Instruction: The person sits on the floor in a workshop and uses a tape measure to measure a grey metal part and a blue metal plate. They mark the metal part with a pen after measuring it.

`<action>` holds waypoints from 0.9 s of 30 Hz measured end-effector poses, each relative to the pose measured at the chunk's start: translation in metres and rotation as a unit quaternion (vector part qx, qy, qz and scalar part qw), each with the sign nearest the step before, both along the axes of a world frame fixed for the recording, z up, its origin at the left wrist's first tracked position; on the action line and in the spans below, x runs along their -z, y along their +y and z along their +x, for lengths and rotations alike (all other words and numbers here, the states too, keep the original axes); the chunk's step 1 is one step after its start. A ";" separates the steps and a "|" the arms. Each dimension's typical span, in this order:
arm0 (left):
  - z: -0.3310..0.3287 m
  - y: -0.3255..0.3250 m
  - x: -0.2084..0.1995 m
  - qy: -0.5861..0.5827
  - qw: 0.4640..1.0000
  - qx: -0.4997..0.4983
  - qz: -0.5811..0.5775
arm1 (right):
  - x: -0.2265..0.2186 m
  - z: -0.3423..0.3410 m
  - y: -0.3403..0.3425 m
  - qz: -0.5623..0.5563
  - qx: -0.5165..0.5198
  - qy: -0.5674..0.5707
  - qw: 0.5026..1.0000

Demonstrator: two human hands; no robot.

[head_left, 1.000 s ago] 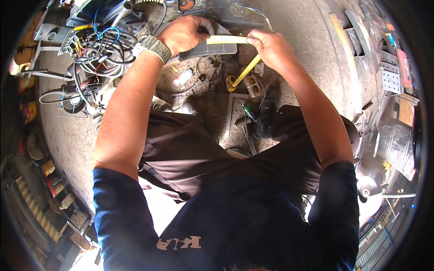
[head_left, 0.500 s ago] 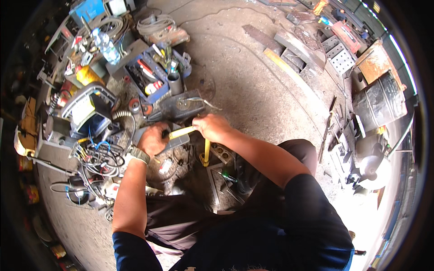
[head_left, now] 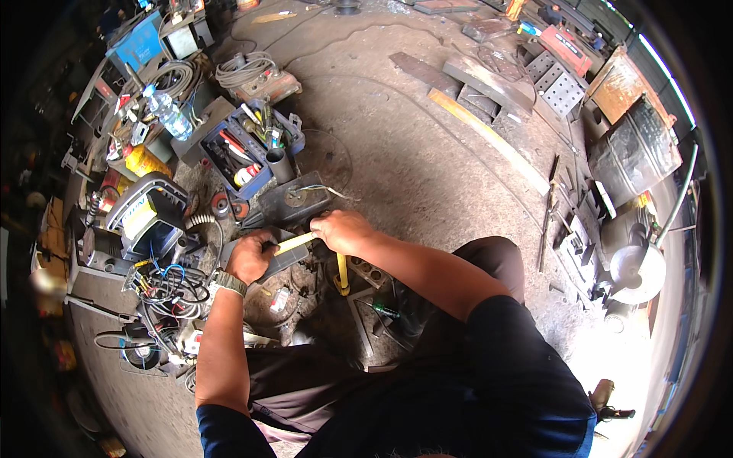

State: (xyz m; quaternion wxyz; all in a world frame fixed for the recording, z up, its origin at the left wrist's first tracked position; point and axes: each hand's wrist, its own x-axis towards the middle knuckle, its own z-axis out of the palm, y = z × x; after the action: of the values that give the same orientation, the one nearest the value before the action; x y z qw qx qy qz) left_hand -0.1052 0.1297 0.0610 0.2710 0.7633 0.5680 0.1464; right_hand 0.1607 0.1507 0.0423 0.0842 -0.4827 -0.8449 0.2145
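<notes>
A yellow measuring tape (head_left: 296, 243) stretches between my two hands, over a grey flat metal plate (head_left: 284, 264). My left hand (head_left: 250, 258), with a watch on its wrist, is closed around the tape's left end, and something dark shows at its fingertips. Fingers of my right hand (head_left: 341, 231) pinch the tape further along. From there a second yellow length drops toward the floor beside a metal piece with round holes (head_left: 368, 272). Just beyond my hands lies a dark metal housing (head_left: 294, 200) with loose wires. The undersides of both hands are hidden.
A blue toolbox (head_left: 252, 185) full of hand tools stands beyond, with a metal tube (head_left: 279, 164) at its corner. Tangled cables (head_left: 172, 290) and an opened machine (head_left: 149, 210) crowd the left. Steel plates (head_left: 489, 84) and a drum (head_left: 634, 153) are at the right.
The view has shifted, so the surroundings sit slightly lower and further left. Both hands keep hold of the tape, with little change in their pose.
</notes>
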 end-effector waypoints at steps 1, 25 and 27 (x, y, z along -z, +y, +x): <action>0.000 0.002 0.000 -0.005 1.000 0.005 -0.007 | 0.002 0.001 0.001 0.002 -0.001 0.001 1.000; -0.011 0.000 -0.006 -0.037 0.999 0.028 -0.010 | -0.006 -0.003 -0.005 -0.002 0.012 0.043 0.999; -0.010 -0.001 -0.010 -0.031 0.999 0.024 -0.019 | 0.000 -0.003 -0.004 0.010 0.011 0.048 0.999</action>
State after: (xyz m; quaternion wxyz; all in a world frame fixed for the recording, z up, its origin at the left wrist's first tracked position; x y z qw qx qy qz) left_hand -0.1147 0.1287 0.0712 0.3062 0.7666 0.5434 0.1525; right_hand 0.1578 0.1469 0.0427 0.1319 -0.4798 -0.8368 0.2286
